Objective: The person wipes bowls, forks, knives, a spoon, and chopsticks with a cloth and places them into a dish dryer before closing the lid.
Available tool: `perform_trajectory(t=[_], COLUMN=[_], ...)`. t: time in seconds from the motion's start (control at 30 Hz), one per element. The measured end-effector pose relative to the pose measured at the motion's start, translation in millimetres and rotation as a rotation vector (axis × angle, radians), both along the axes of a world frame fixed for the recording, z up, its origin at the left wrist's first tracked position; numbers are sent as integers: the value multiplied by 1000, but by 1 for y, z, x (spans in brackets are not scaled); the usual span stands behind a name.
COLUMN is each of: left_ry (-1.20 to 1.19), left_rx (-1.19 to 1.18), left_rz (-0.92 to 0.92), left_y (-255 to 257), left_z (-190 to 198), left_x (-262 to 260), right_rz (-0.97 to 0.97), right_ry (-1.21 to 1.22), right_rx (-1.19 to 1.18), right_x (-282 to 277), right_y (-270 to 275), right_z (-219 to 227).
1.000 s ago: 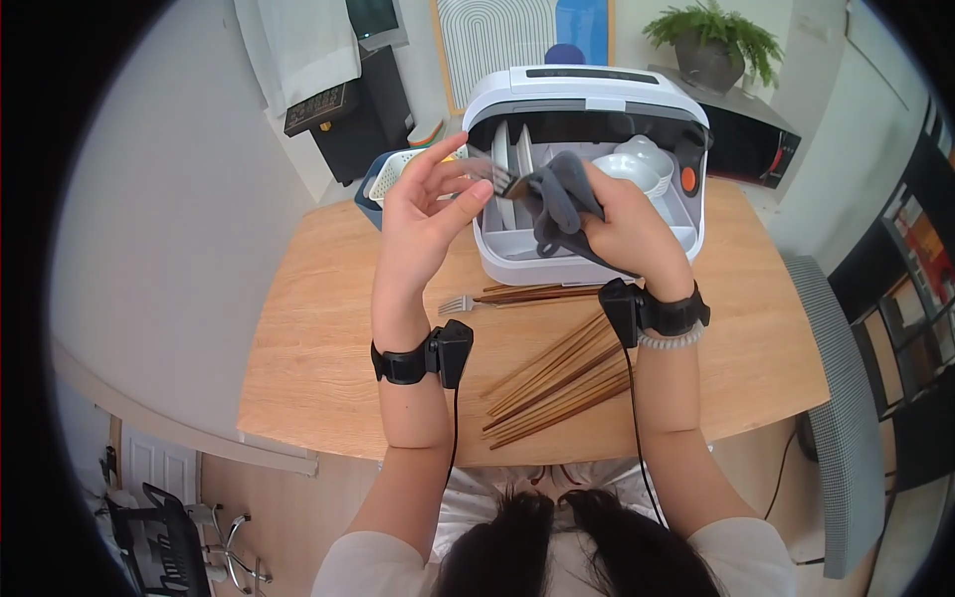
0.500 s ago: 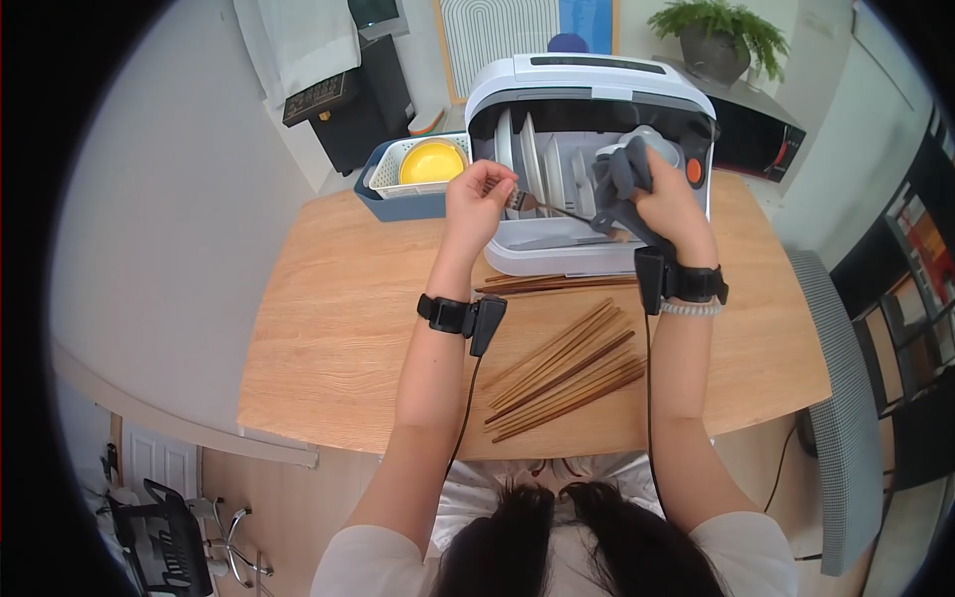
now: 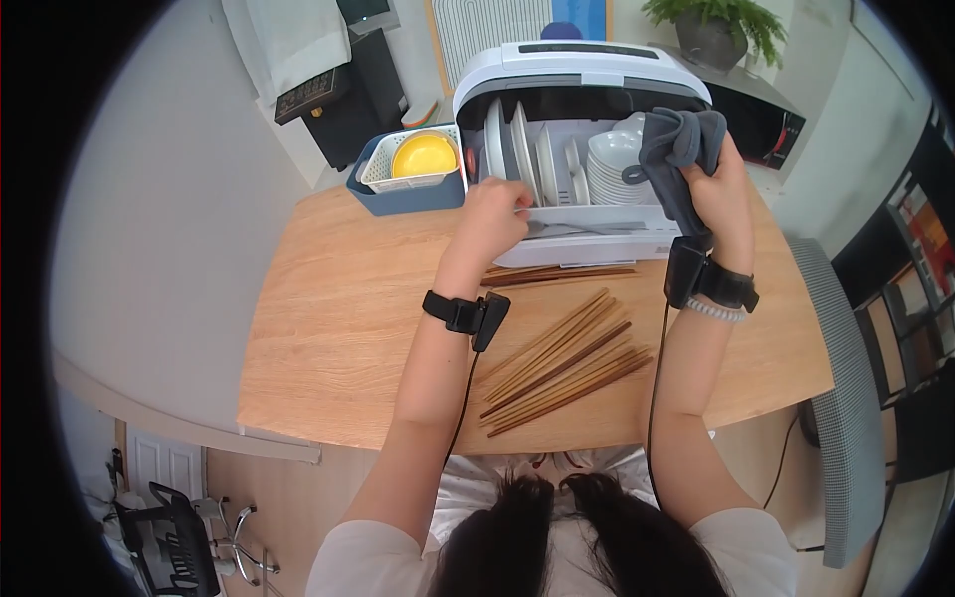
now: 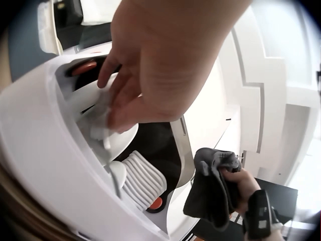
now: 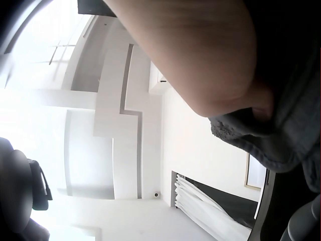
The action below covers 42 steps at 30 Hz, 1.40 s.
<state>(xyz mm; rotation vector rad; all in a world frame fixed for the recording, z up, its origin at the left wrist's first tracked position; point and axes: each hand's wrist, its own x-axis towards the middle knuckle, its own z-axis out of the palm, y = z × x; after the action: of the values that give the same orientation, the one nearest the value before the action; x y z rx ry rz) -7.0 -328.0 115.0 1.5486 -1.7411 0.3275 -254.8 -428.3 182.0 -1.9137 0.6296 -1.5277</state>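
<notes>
My left hand (image 3: 495,217) reaches into the front of a white dish-drying cabinet (image 3: 597,251), fingertips curled over its front tray. In the left wrist view, a blurred fork (image 4: 102,125) shows at those fingertips. Silver cutlery (image 3: 592,229) lies along the tray, just right of the fingers. Off the cabinet's right side, my right hand (image 3: 718,189) grips a bunched dark grey cloth (image 3: 684,149). White plates (image 3: 522,149) stand on edge inside, beside a stack of white bowls (image 3: 615,169).
Wooden chopsticks (image 3: 567,368) lie fanned on the table (image 3: 348,348), with more chopsticks (image 3: 557,275) along the cabinet's front. Left of the cabinet, a blue bin (image 3: 398,199) holds a white basket (image 3: 378,179) and a yellow bowl (image 3: 425,155).
The fork has gone from between both hands to the front tray with my left hand. My right hand has moved right and away with the cloth. The head view has shifted slightly.
</notes>
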Motion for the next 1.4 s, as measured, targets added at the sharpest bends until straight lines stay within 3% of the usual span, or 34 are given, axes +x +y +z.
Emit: perform_trajectory(t=[0.07, 0.17, 0.27, 0.4, 0.47, 0.5, 0.57, 0.67, 0.8, 0.9, 0.97, 1.0, 1.07, 1.2, 1.27, 1.4], left_ry=[-80, 58, 209, 89, 31, 28, 7, 27, 81, 203, 475, 471, 693, 720, 613, 591], left_rx=[44, 228, 605, 745, 662, 665, 866, 818, 840, 769, 673, 668, 348, 178, 144, 88], left_rz=[30, 126, 280, 265, 94, 99, 92, 118, 156, 32, -90, -88, -173, -321, -237, -176], left_y=[8, 25, 41, 54, 67, 71, 76, 88, 109, 131, 140, 139, 126, 83, 63, 48], left_z=[9, 24, 28, -10, -35, -40, -48, -51, -26, 7, 31, 39, 49, 57, 59, 63], left_x=[4, 19, 46, 66, 65, 63, 57, 52, 54, 58, 57, 52, 34, -9, -34, -71], right_rz=[-5, -24, -41, -20, -10, -7, -10, -8, -1, 13, 37, 62, 140, 286, 390, 335], right_ry=[2, 10, 19, -29, -29, -22, -13, -12, -8, -16, -41, -65, -163, -403, -465, -462], right_rx=[-9, -32, -35, -12, -3, 1, -11, -34, -62, -83, -69, -53, -96, -31, 37, 74], right_x=[-1, -3, -6, -6, -4, -4, -3, -1, 1, 3, 4, 6, 15, 40, 50, 58], right_y=[-2, -2, 0, 0, 0, 0, 2, 2, 2, 6, 13, 16, 20, 49, 58, 71], right_z=[-1, -1, 0, 2, 2, 2, 4, 4, 4, 6, 11, 14, 18, 26, 27, 32])
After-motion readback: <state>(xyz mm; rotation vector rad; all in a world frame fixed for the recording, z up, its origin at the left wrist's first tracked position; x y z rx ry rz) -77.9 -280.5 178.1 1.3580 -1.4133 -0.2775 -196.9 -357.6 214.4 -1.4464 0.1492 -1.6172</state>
